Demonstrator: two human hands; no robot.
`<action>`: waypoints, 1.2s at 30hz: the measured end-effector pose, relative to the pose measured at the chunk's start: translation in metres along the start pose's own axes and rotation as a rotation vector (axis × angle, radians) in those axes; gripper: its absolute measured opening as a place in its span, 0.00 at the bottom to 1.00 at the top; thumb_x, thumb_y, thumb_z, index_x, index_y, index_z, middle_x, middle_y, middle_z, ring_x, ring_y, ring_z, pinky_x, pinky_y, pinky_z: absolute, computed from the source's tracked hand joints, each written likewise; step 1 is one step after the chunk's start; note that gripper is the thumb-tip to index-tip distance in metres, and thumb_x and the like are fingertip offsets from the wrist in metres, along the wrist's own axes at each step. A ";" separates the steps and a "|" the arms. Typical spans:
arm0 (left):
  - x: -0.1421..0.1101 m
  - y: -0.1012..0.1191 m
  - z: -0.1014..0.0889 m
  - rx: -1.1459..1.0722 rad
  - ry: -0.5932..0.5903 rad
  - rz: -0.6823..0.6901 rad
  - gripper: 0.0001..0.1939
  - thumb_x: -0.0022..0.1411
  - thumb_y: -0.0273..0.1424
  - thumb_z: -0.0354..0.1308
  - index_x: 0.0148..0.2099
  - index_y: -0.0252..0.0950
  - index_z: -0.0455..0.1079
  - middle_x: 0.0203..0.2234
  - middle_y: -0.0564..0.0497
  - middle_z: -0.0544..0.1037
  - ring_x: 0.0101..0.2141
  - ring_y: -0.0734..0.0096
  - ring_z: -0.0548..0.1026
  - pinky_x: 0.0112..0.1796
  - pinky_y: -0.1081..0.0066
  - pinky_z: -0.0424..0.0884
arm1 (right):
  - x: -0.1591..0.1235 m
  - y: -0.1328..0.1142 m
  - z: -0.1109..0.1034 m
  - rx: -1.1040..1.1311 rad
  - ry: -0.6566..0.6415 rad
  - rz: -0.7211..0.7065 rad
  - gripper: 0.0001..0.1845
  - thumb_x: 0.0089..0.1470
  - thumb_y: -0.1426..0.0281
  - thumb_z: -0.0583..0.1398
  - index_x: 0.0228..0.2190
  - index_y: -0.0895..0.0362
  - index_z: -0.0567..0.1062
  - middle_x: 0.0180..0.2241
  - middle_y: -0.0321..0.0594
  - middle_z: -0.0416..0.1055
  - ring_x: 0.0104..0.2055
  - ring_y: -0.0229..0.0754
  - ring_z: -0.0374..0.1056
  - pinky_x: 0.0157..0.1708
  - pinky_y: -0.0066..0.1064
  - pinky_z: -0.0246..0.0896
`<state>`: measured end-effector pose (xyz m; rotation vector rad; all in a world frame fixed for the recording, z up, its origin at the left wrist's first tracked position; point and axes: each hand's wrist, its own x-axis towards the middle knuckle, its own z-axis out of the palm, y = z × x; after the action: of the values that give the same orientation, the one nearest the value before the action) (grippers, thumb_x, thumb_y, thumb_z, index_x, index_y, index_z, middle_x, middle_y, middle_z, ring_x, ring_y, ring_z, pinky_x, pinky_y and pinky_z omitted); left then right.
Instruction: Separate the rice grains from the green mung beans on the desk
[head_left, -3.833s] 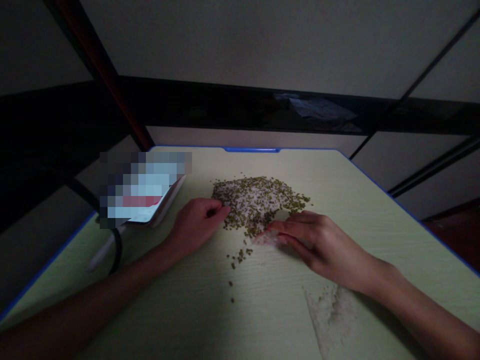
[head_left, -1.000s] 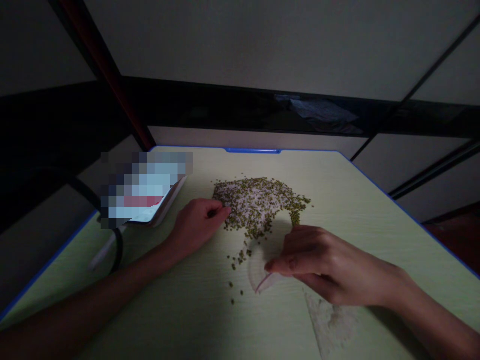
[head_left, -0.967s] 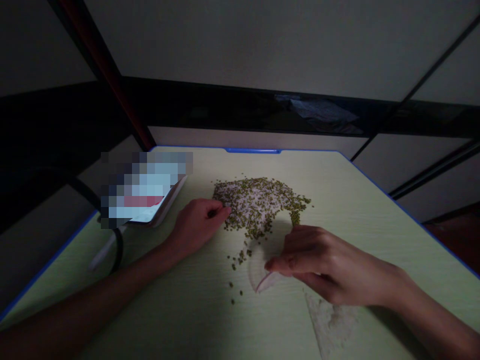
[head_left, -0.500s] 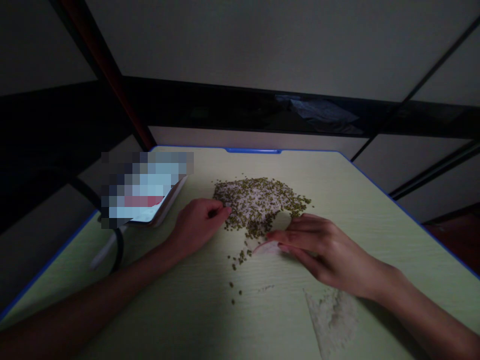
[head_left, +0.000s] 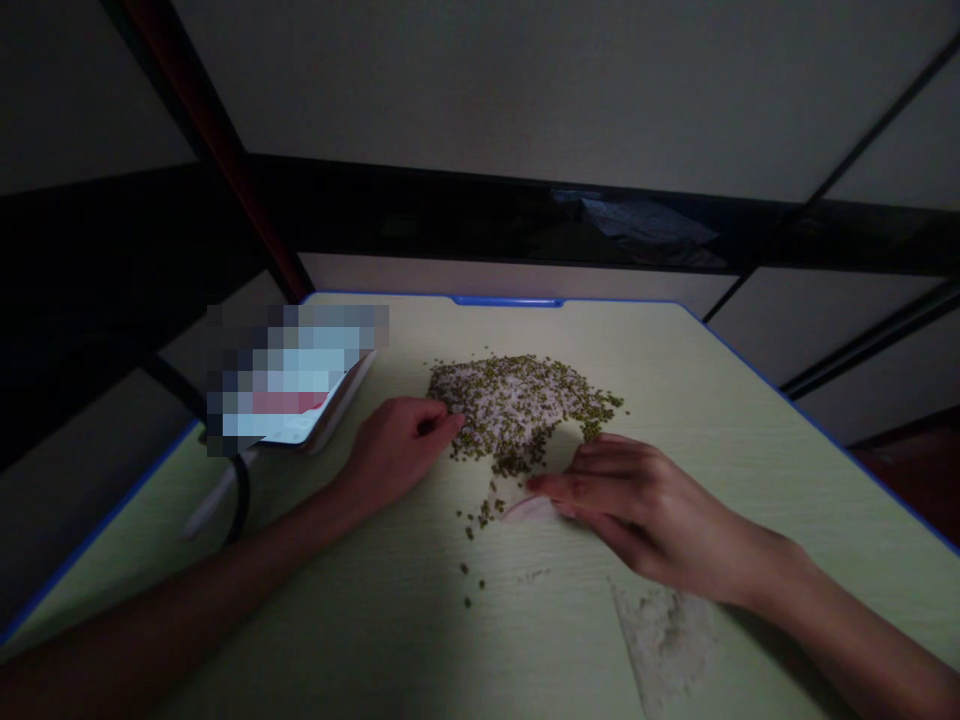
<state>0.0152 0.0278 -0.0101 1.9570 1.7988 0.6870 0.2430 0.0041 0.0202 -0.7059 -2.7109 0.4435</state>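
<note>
A pile of green beans, probably mung beans, mixed with small white grains (head_left: 510,395) lies spread on the pale wooden tabletop (head_left: 360,620). My left hand (head_left: 401,440) rests curled at the pile's left edge, thumb and forefinger together; whatever they hold, if anything, is hidden. My right hand (head_left: 622,500) is at the near right side, its fingers drawn together low over the table. Under its fingertips is a thin pale patch with a pinkish curved edge (head_left: 526,507); I cannot tell what it is. A few stray beans (head_left: 472,525) lie in front of the pile.
At the left stands a tilted device with a lit, blurred screen (head_left: 300,385), a dark cable (head_left: 240,500) beside it. A whitish patch with a straight left edge (head_left: 667,640) lies near my right forearm. Blue trim (head_left: 510,301) edges the table; cabinet panels rise behind.
My right hand has shifted slightly toward me and left, and the pale patch under its fingertips has moved with it. My left hand has stayed in place.
</note>
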 end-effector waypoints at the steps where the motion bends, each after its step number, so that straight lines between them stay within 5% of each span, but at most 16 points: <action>1: 0.000 0.000 0.000 0.000 0.001 0.000 0.18 0.52 0.38 0.46 0.15 0.37 0.49 0.12 0.59 0.52 0.18 0.79 0.55 0.21 0.75 0.48 | 0.000 0.000 0.000 -0.005 0.007 0.007 0.16 0.53 0.77 0.51 0.43 0.58 0.71 0.28 0.40 0.71 0.31 0.41 0.64 0.32 0.33 0.57; 18: -0.001 0.000 -0.001 0.003 -0.003 0.016 0.18 0.52 0.38 0.45 0.15 0.37 0.48 0.12 0.59 0.52 0.18 0.78 0.55 0.21 0.74 0.48 | 0.001 -0.001 0.005 -0.030 0.018 0.050 0.17 0.53 0.77 0.51 0.44 0.59 0.70 0.28 0.40 0.71 0.32 0.41 0.64 0.33 0.35 0.56; 36: -0.002 0.000 -0.001 -0.012 -0.006 0.009 0.18 0.52 0.38 0.46 0.15 0.37 0.49 0.12 0.59 0.52 0.18 0.78 0.55 0.21 0.75 0.48 | 0.002 -0.001 0.001 0.016 -0.029 -0.068 0.19 0.52 0.79 0.50 0.45 0.57 0.69 0.29 0.41 0.70 0.32 0.41 0.63 0.33 0.34 0.56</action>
<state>0.0149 0.0260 -0.0097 1.9586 1.7798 0.6924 0.2406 0.0041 0.0197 -0.6055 -2.7458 0.4613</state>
